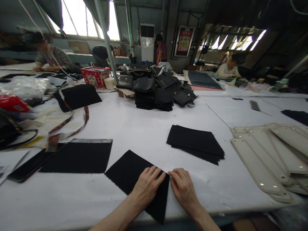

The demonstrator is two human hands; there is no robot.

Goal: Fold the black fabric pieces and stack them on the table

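Observation:
A black fabric piece lies turned at an angle near the table's front edge. My left hand rests on its right part, fingers bent and close together; whether they pinch the cloth is hidden. At the piece's right corner, my right hand has its fingers curled together, fingertips by the edge; what they hold is too small to tell. To the left lies a flat black stack with a grey strip along its top. Behind my right hand is a fanned pile of black pieces.
Beige panels with metal eyelets overlap at the right. Black leather bags and pieces are heaped at the back middle. A phone, patterned straps and a red box are on the left. Three people are farther back.

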